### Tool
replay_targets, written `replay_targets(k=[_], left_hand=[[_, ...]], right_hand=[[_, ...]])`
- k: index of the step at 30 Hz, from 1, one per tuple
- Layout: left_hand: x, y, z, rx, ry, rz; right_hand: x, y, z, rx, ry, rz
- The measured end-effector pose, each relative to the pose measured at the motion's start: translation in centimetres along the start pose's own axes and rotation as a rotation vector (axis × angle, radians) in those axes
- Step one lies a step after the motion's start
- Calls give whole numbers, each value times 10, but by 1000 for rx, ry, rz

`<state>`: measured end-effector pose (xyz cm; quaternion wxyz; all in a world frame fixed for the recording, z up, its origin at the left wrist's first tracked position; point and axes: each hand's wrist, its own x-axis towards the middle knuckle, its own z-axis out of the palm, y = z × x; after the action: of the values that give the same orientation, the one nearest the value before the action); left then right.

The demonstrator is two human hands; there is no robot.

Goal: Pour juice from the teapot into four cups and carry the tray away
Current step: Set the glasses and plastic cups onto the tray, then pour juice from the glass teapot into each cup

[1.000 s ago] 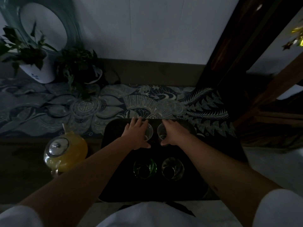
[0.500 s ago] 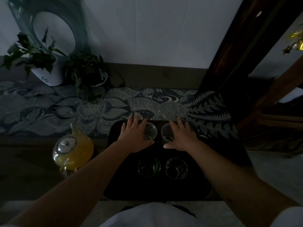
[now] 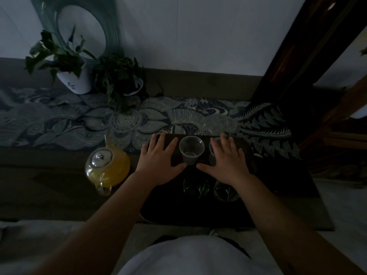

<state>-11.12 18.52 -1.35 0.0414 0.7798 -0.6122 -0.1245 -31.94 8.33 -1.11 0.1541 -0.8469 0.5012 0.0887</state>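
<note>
A dark tray [image 3: 158, 207] lies on the table in front of me. On it stand a clear plastic cup [image 3: 191, 149], a second clear cup [image 3: 212, 150] mostly hidden by my right hand, a green glass cup [image 3: 196, 187] and a darker glass cup [image 3: 225, 192]. My left hand [image 3: 158, 159] hovers flat with fingers spread, left of the clear cup. My right hand [image 3: 228, 159] lies spread over the far right of the tray. Neither hand holds anything. A glass teapot [image 3: 107, 166] of yellow juice stands left of the tray.
A patterned blue cloth [image 3: 79, 124] covers the back of the table. A white potted plant [image 3: 73, 76] and a darker plant [image 3: 119, 80] stand at the back left by the wall. A dark wooden post [image 3: 297, 56] rises at the right.
Both hands have opened and drawn apart off the two clear cups. The view has shifted, so the scene sits further right in the frame.
</note>
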Motion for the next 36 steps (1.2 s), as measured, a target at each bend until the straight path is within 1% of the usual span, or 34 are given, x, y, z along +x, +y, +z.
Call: replay_targets(k=[7,11,21,25,29,32,36], left_hand=[[-30,-7,-5,20,45,-59],[-46,-6,-8,22,65,-117],[-100,-6,-9,-21,52,-294],[-131,-10,-8,-21,65,-400],[-162,-16,-7,-41,48,-484],[-180,-24,-4,-71,64,-531],[-191,-40,0,-87,85,-550]], right_hand=[[-10,-17,1,-55,68,-99],[-5,-18,-5,-63,43,-130],[-9,-45,-2,-76,35,-318],[-17,-65,2,-108,48,-424],[-32,-89,9,-96,-14,-511],[-42,-103,19,-86,-45,-563],[-52,-119,34,-116,-71,-596]])
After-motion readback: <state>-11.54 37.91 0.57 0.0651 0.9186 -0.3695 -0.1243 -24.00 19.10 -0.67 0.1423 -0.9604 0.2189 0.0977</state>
